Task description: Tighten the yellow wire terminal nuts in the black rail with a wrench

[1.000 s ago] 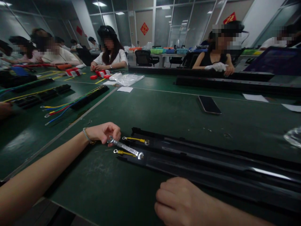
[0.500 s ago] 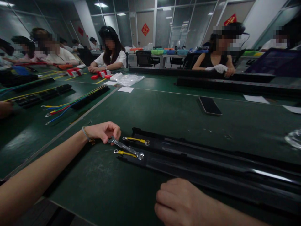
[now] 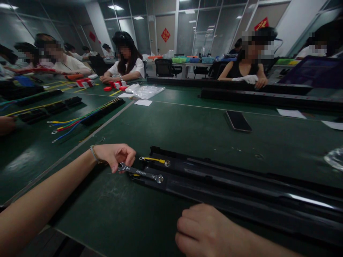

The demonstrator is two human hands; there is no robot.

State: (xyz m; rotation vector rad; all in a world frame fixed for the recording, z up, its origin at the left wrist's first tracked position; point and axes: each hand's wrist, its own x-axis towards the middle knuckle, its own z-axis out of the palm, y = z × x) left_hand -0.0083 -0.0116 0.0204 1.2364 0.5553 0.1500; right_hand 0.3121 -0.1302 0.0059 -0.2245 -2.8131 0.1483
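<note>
My left hand point(image 3: 118, 157) pinches the open-ended jaw of a silver combination wrench point(image 3: 140, 172). The wrench's ring end sits over the bolt near the end of the closer black channel point(image 3: 184, 189). A yellow lug wire is mostly covered beneath the wrench there. Alongside it, the farther black channel point(image 3: 193, 167) has its own yellow lug wire point(image 3: 154, 159) bolted near the end, with the free lug poking out. My right hand point(image 3: 203, 228) is curled into a fist in front of the closer channel; its fingertips are hidden, so anything inside cannot be seen.
A phone point(image 3: 238, 120) lies on the green tabletop point(image 3: 171, 125) beyond the channels. Bundled coloured cables point(image 3: 88, 114) lie at left. Clear plastic bags point(image 3: 147, 91) and more black channels point(image 3: 257, 98) are farther back. Co-workers point(image 3: 125, 60) sit across the table.
My left hand has swung the wrench's held end slightly towards me and left, pivoting about the bolt. The wrench now covers more of the closer yellow wire. My right hand stays nearly still.
</note>
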